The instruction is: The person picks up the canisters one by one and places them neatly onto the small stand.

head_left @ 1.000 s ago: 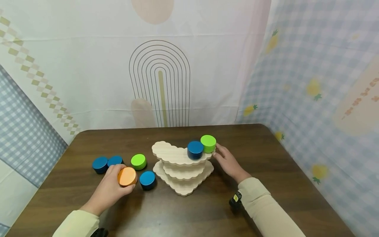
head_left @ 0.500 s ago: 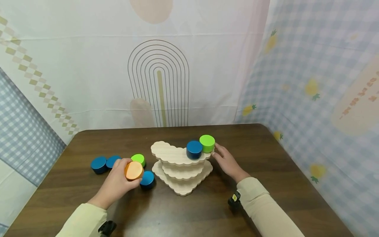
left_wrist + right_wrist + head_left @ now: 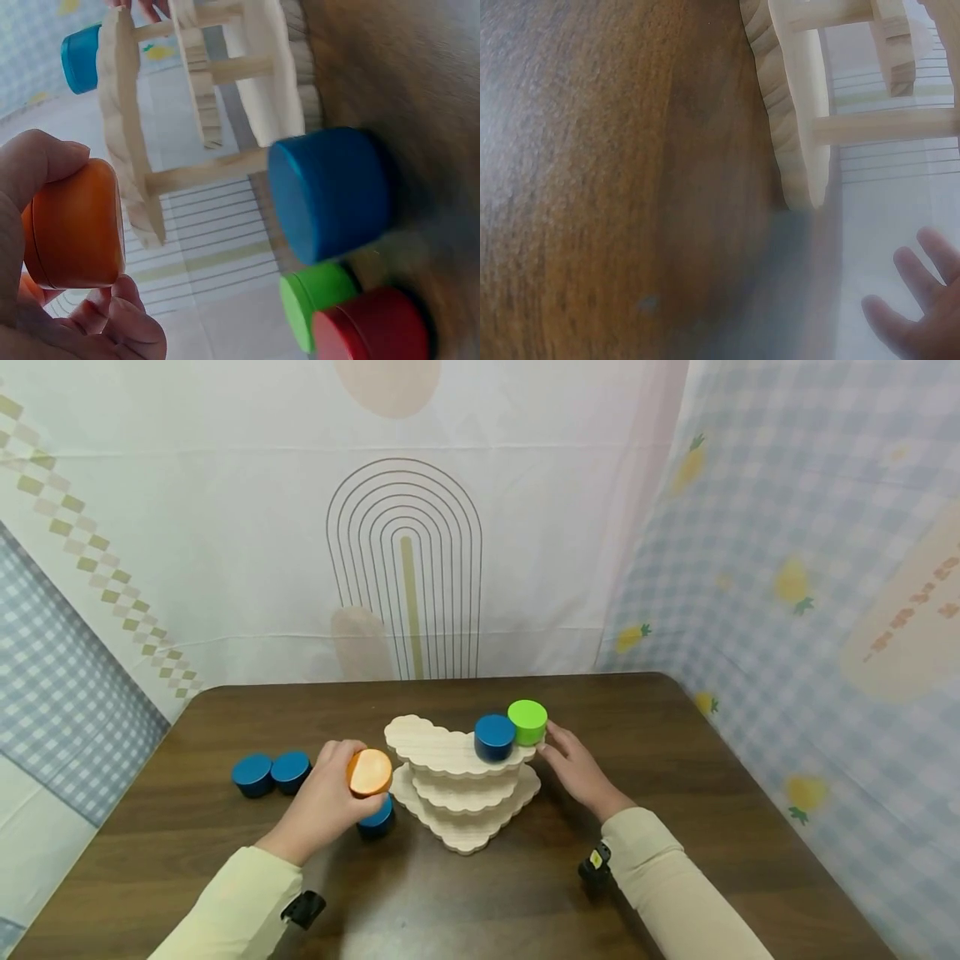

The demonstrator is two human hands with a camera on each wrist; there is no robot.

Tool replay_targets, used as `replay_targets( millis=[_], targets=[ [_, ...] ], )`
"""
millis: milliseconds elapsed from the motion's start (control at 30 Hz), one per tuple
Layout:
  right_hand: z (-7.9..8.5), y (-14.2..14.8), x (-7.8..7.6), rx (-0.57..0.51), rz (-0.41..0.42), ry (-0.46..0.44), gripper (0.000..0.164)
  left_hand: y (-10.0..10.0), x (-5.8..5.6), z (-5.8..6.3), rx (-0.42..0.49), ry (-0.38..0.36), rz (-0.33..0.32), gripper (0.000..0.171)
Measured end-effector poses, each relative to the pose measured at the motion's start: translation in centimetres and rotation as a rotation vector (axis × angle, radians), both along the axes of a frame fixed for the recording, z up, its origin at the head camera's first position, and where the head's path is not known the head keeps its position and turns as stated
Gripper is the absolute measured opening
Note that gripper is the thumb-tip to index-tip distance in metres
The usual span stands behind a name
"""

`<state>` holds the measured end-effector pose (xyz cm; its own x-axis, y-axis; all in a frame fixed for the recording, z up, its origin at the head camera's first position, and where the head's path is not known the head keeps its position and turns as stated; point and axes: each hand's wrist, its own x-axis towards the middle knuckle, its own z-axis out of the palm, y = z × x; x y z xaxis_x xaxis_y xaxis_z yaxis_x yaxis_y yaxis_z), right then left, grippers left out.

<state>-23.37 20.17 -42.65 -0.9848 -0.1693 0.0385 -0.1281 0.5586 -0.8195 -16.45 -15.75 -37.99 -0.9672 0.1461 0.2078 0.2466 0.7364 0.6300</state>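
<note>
My left hand [image 3: 324,803] pinches a small round orange tin [image 3: 371,772] between thumb and fingers, raised above the table left of the wooden tiered stand [image 3: 442,747]. In the left wrist view the lid seam of the orange tin shows, and its side faces the stand. The stand has three scalloped tiers joined by dowels. On its top tier a blue tin [image 3: 494,738] and a green tin [image 3: 527,722] stand side by side at the right. My right hand [image 3: 583,777] has its fingertips right at the top tier's right end, by the green tin, fingers extended.
Two blue tins [image 3: 272,773] stand together on the table [image 3: 480,910] at the left. Another blue tin [image 3: 377,818] sits beside the stand, partly behind my left hand. The left wrist view also shows a green tin [image 3: 319,300] and a red tin [image 3: 371,326] on the table.
My left hand has carried the orange tin to the right and up, closer to the stand, and now covers the green tin on the table. The right hand has stayed in place.
</note>
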Motion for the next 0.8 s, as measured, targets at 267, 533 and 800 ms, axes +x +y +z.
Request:
replay_targets(
  millis=[267, 533, 800],
  targets=[
    [0.1, 0.0, 0.0, -0.007, 0.002, -0.006, 0.062, 1.6, -0.7, 0.9, 0.025, 0.007, -0.022, 0.061],
    [0.1, -0.1, 0.1, -0.012, -0.002, -0.008, 0.062, 3.1, -1.9, 1.8, 0.044, -0.005, -0.039, 0.063],
    [0.0, -0.1, 0.0, -0.009, -0.009, -0.01, 0.061, 4.7, -2.7, 2.3, 0.06, -0.013, -0.054, 0.063]
  ],
)
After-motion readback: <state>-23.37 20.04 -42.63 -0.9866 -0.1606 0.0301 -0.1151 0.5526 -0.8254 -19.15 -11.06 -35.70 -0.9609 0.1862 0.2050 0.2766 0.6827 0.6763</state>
